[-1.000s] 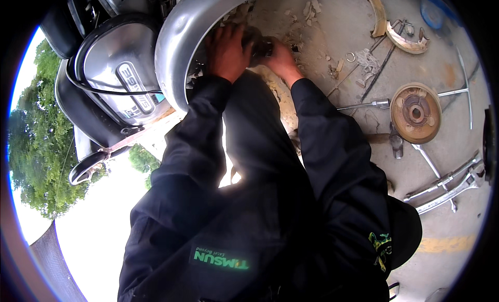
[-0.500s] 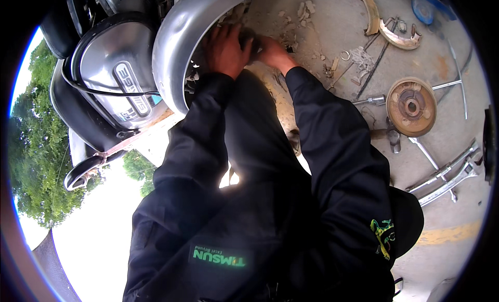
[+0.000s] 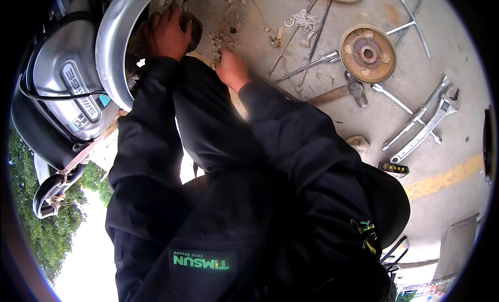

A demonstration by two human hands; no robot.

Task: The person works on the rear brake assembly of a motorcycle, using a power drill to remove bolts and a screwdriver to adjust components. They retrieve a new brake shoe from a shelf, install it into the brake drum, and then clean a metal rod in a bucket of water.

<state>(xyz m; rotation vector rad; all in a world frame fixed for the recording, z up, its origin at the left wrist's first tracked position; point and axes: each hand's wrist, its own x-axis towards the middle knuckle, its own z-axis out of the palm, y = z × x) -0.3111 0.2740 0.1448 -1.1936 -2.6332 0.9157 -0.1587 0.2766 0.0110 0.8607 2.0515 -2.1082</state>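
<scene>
Head view shows the left hand (image 3: 167, 34) over a dark rounded part (image 3: 196, 33) at upper left, beside a curved silver rim (image 3: 110, 50); the right hand (image 3: 232, 69), fingers curled, is near. Neither hand's grip can be told.

Shot through a fisheye lens, bowed and blackened toward the edges. Blown out to white beside the trees (image 3: 47, 239), streaked with glare on the curved silver rim (image 3: 110, 52), evenly daylit across the concrete floor (image 3: 452, 58). Dim around the left hand (image 3: 169, 37), slightly blurred at the right hand (image 3: 232, 71).
</scene>
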